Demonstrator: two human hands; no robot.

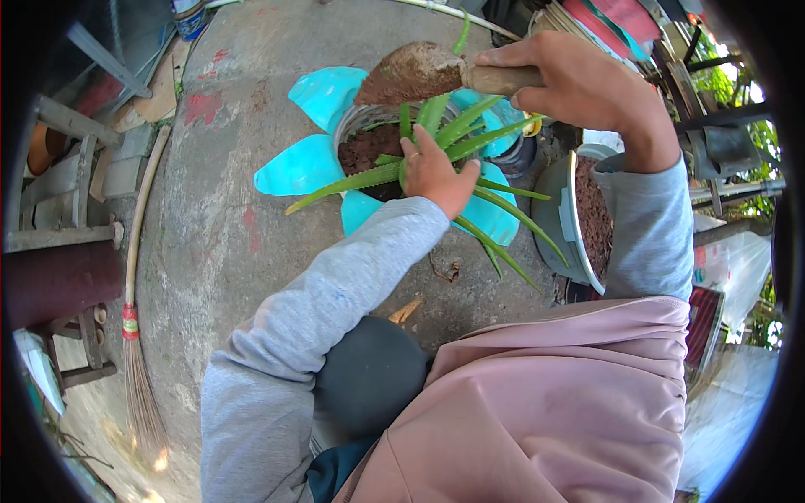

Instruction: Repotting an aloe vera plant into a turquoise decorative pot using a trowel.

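My left hand (438, 172) is closed around the base of a green aloe vera plant (369, 179), steadying it in a pot. Long spiky leaves spread out past the fingers on several sides. The pot has a grey ridged rim (342, 132) and turquoise petal-shaped flaps (298, 166) around it, with brown soil (367, 149) inside. My right hand (579, 84) grips the wooden handle of a trowel (411, 71). Its soil-caked blade is over the far side of the pot, pointing left. Beneath my right forearm stands a grey bucket (560, 214) holding reddish-brown soil (594, 222).
A stick broom (138, 335) lies on the concrete floor (226, 243) at the left, near wooden furniture (71, 239). A blue can (189, 18) stands far left. Stacked containers (612, 25) and clear plastic sheeting (738, 268) crowd the right side.
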